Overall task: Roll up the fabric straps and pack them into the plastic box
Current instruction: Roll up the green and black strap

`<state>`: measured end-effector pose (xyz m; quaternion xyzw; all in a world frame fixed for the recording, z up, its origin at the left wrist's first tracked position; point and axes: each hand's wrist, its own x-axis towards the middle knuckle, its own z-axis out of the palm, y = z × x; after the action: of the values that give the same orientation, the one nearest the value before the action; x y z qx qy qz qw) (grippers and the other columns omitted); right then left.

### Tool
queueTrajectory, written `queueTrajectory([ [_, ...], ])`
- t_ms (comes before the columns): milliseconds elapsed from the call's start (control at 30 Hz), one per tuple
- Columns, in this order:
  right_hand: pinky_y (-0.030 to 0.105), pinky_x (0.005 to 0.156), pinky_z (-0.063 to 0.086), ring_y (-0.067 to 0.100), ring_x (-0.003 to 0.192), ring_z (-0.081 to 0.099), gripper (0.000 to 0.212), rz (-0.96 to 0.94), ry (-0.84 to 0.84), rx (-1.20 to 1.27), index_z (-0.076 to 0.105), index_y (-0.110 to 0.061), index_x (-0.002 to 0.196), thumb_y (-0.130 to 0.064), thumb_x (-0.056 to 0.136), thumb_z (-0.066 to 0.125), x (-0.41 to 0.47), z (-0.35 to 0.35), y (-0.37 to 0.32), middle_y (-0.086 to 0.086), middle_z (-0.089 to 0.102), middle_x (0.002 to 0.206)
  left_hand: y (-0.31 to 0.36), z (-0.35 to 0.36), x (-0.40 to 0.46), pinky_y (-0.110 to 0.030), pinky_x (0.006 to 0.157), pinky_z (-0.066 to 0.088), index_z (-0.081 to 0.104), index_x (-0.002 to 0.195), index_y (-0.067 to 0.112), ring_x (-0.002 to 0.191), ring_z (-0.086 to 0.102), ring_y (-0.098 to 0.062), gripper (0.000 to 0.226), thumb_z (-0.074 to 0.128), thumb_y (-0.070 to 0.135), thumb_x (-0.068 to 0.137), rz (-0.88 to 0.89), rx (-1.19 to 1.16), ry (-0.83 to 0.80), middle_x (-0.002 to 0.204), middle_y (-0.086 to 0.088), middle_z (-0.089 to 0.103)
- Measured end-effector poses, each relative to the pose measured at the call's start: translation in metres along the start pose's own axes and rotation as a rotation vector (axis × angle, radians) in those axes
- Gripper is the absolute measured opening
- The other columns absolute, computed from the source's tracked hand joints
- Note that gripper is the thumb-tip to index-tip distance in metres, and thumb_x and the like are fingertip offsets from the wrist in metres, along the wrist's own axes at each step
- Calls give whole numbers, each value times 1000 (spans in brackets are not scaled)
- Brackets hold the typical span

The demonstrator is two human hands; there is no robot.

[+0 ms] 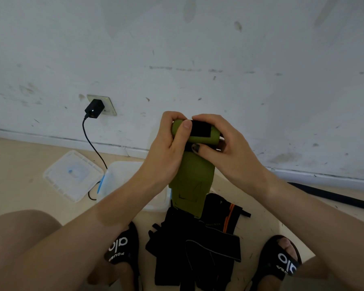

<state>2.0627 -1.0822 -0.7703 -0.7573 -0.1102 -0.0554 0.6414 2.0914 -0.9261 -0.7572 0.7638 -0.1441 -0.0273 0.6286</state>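
Head view. Both hands hold a green strap [192, 177] in the air, above the floor [19, 171] and in front of the wall [177, 49]. The strap's upper end is wound into a roll bearing a black patch [200, 128]. The left hand [166, 148] curls round the roll's left end, thumb pressed on its front. The right hand [229, 148] curls over the right end, fingers across the top, thumb under the roll against the strap. The unrolled length hangs straight down between the wrists. Below it, black straps [200, 242] lie heaped on the floor between two sandals. The box [118, 177] stands behind the left forearm, near the wall, its lid [72, 175] flat just to its left. A charger [94, 109] sits in a wall socket.
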Motion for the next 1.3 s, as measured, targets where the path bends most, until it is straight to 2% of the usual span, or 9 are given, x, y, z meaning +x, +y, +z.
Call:
queueTrajectory([
  [200,39,94,59,16,117,63,48,47,-17,17,55,-26,138,-2,97,64,4,-8,-1,-8,62,124,-2,-5,3,-27,68,58,49,117,24,87,67,-9,10,47,29,109,-32,-91,-47,102,-5,65],
  [300,44,91,61,18,117,66,50,160,11,116,53,-36,138,-18,95,72,7,-11,-2,2,66,123,-1,-8,5,-41,77,63,51,115,30,95,70,-19,8,50,28,108,-64,-142,-61,107,-10,68],
  [467,56,89,60,24,111,69,21,238,75,210,68,-26,119,-32,99,66,8,-7,-6,4,71,113,1,-9,6,-31,71,60,49,119,26,86,69,-11,11,49,23,108,-56,-152,-113,94,2,65],
  [600,44,89,61,14,109,68,19,121,103,95,68,-21,118,-20,99,67,7,-9,-8,-3,71,109,-3,-2,4,-29,74,60,44,121,28,92,70,-9,13,41,33,110,-151,-146,-116,109,-6,64],
  [767,44,88,61,16,108,66,23,22,78,-11,66,-25,116,-12,97,69,4,-8,-5,-9,67,107,-5,-4,8,-47,105,52,60,128,29,119,66,-20,68,39,77,84,-365,-171,-138,126,-7,67],
  [967,49,91,57,20,106,65,29,-9,36,-106,63,-24,117,-14,93,73,3,-8,-4,-8,65,112,-2,-8,10,-48,87,56,55,122,10,100,65,-28,31,37,31,108,-365,-239,-123,114,-23,62],
  [1133,46,93,60,14,106,69,25,246,24,86,60,-34,121,-39,97,67,7,-6,-8,-5,68,114,4,-9,9,-55,84,57,53,113,21,97,62,-27,27,43,36,94,-283,-225,-143,106,-15,59],
  [1200,48,91,60,14,102,70,19,255,40,83,64,-31,114,-43,100,61,8,-3,-10,-6,70,105,3,-9,7,-54,84,56,53,111,25,98,61,-26,27,42,38,91,-254,-181,-143,106,-12,59],
  [1300,35,81,61,12,93,69,18,194,71,67,64,-22,112,-35,101,61,6,-2,-12,-4,68,96,3,-7,8,-45,80,58,53,109,26,98,62,-26,20,39,31,95,-260,-182,-118,105,-10,60],
])
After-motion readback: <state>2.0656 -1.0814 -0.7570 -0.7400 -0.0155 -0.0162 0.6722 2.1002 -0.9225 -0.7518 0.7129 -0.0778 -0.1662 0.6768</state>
